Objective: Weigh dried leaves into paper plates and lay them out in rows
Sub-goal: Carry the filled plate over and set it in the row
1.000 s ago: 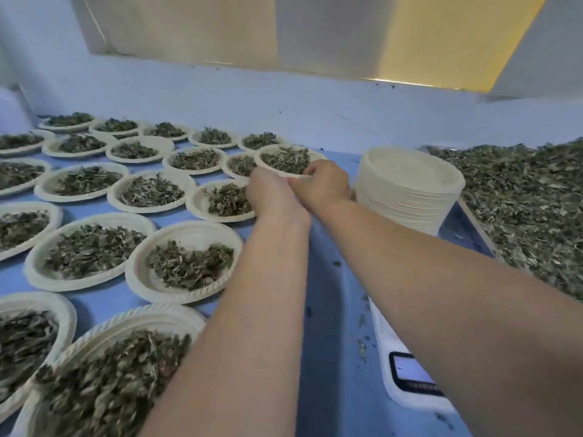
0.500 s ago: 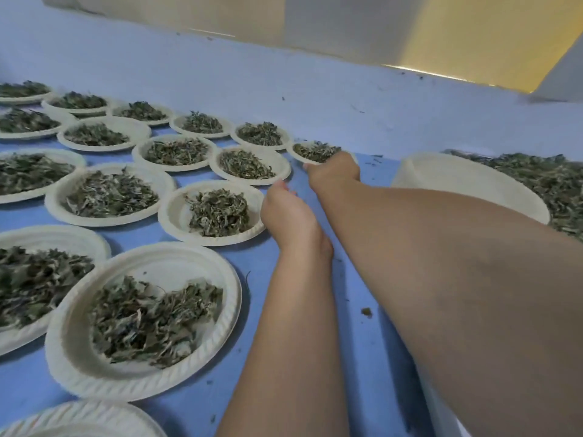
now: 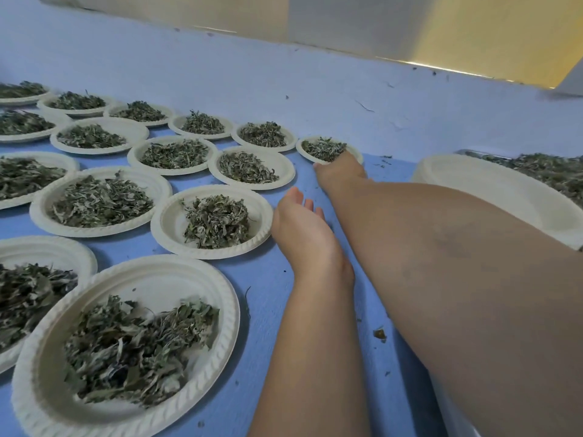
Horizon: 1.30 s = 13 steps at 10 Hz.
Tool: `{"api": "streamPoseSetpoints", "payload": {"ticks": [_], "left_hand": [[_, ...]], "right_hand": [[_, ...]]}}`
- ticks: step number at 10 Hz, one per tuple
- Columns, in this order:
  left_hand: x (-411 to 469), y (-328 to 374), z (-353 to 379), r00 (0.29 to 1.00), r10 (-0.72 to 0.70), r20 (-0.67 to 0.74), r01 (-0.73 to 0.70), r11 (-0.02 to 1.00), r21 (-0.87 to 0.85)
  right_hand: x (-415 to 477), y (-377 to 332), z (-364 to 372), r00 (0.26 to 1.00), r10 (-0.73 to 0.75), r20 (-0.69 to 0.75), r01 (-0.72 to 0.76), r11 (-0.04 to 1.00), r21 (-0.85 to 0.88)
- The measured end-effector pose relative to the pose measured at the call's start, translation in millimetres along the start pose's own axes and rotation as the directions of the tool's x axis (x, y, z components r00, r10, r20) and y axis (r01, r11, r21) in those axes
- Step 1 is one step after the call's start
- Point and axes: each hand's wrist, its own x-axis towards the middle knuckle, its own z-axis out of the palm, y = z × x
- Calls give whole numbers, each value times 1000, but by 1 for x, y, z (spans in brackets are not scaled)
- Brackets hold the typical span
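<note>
1. The far plate [image 3: 355, 150], a small white paper plate, sits on the blue worktop [image 3: 271, 275] close to the pale wall [image 3: 284, 83]. It holds a low heap of dried leaves [image 3: 325, 148].
2. The right hand [image 3: 340, 171] lies over the near right rim of the far plate and grasps it. The thumb is at the near edge, and the other fingers are hidden behind the back of the hand.
3. The left hand [image 3: 299, 222] is nearer the viewer than the far plate and a little to its left. It is released, palm turned up, fingers loosely spread, holding nothing.
4. To the left of the far plate, filled plates [image 3: 284, 173] run in rows, rims nearly touching. Each carries its own heap of leaves.
5. One of these, the nearby plate [image 3: 164, 222], lies below and left of the far plate, with its right rim just beside the left hand. Whether the two touch cannot be told.
6. Both bare forearms cross the worktop from the viewer's side toward the far plate. The right one covers much of the surface on its right.
7. To the right of the far plate stands a stack of empty plates [image 3: 492, 190], partly cut off by the right forearm.
8. Beyond that stack, still to the right of the far plate, loose leaves [image 3: 542, 171] lie spread in a tray.
9. Leaf crumbs [image 3: 380, 334] are scattered on the worktop nearer the viewer than the far plate, and a few more lie just to its right.
</note>
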Motion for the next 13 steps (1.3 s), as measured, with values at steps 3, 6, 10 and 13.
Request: {"api": "streamPoseSetpoints", "payload": {"ticks": [3, 6, 10, 13], "left_hand": [[3, 7, -3, 997, 75, -1, -75, 997, 34], [1, 3, 1, 997, 74, 16, -75, 996, 57], [-39, -9, 9, 990, 128, 62, -139, 966, 217], [-85, -13, 33, 809, 271, 521, -548, 669, 503]], "right_hand": [[22, 2, 9, 999, 45, -1, -45, 999, -4], [20, 10, 19, 994, 69, -79, -84, 975, -206], [-77, -28, -42, 966, -258, 0, 255, 955, 153], [-219, 67, -163, 807, -569, -158, 590, 780, 208]]}}
